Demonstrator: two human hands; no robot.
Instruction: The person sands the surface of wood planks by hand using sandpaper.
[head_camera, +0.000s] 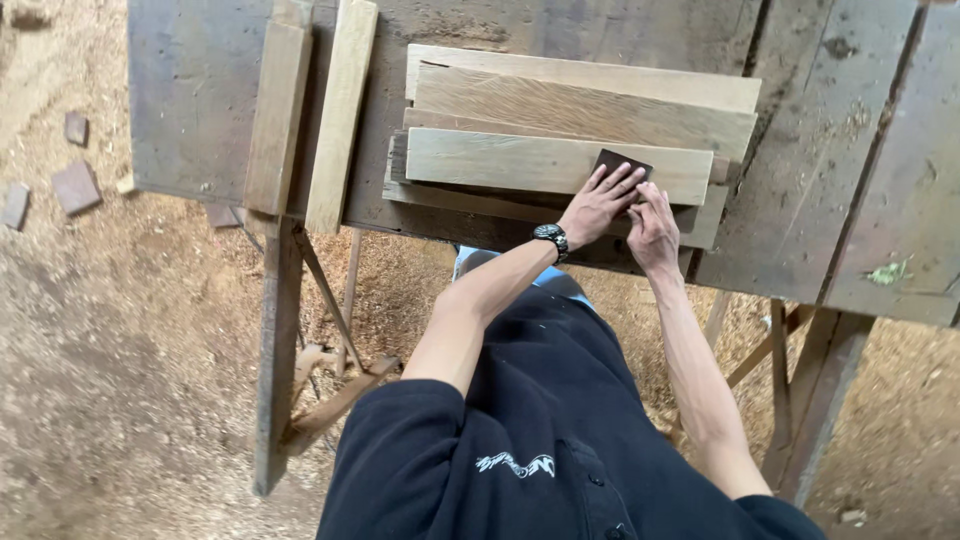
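A dark brown sanding block lay flat on the top plank, right of the frame's centre. It was small and rectangular, slightly rotated, its near part covered by fingers. The plank was pale, rough-sawn wood, lying lengthwise across the upper middle of the frame, topmost of a stack of similar boards on the counter.

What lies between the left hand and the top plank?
In the head view, a dark sanding block lies under the left hand, on the top plank.
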